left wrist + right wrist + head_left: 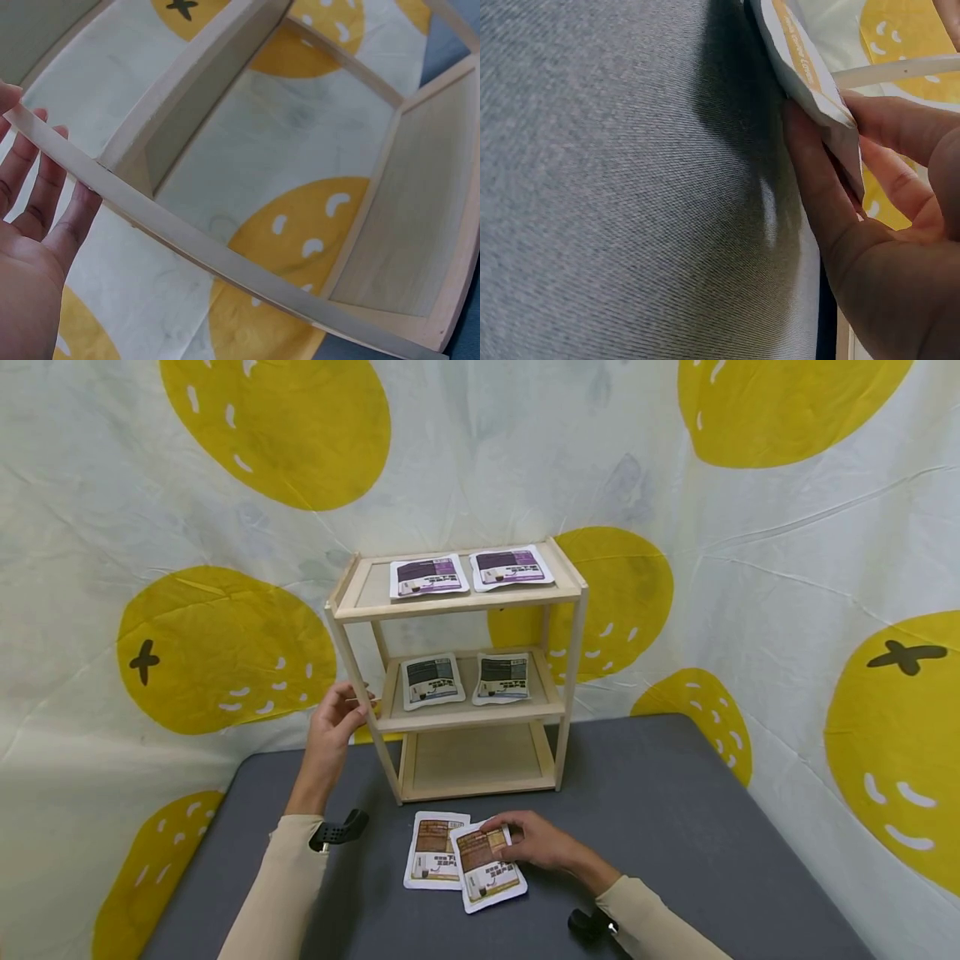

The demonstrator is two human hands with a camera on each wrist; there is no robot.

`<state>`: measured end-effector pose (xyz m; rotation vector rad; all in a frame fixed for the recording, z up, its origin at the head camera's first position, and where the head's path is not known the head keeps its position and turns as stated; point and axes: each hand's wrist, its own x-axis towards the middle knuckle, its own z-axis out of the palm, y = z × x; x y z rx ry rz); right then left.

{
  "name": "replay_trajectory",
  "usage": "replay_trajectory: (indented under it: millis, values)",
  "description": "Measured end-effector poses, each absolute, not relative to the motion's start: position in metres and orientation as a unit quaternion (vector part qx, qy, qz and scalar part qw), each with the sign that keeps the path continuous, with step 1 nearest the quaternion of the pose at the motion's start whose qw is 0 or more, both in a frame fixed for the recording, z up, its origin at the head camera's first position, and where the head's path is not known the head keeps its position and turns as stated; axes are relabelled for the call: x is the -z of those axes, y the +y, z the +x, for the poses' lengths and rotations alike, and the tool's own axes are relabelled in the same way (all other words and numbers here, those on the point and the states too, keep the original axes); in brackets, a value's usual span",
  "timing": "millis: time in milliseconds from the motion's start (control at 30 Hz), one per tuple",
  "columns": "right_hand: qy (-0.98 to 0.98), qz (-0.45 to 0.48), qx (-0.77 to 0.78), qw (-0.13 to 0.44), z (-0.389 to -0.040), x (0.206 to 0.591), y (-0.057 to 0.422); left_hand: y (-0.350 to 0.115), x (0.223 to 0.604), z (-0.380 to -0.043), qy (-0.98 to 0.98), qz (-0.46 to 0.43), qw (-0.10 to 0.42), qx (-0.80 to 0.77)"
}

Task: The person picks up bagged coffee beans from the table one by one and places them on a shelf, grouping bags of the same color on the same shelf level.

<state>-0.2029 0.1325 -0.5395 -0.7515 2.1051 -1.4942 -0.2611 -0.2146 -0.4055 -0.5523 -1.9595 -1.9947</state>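
Observation:
My left hand (333, 718) holds the left front post of a small three-tier wooden shelf rack (472, 722). In the left wrist view the thumb lies on one side of the post (187, 229) and the fingers on the other. My right hand (536, 843) pinches the right edge of a flat white pouch (487, 877) with a brown label. The right wrist view shows this pouch (806, 60) raised off the cloth at a tilt, between thumb and fingers. It overlaps a second brown-label pouch (431, 860) lying in front of the rack.
Two purple-label pouches, a left one (427, 578) and a right one (512, 568), lie on the top tier. On the middle tier are two dark-label pouches (432, 682). The bottom tier (480, 758) shows bare board. A patterned curtain (750, 568) hangs behind the grey table (660, 793).

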Motion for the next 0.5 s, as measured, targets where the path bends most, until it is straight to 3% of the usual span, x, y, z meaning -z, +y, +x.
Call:
replay_trajectory:
  millis: [500]
  values:
    - [0.756,-0.236,0.574,0.208,-0.2104,0.5357,0.1363,-0.2123,0.4034,-0.2598,-0.682,-0.171,0.149,0.695]
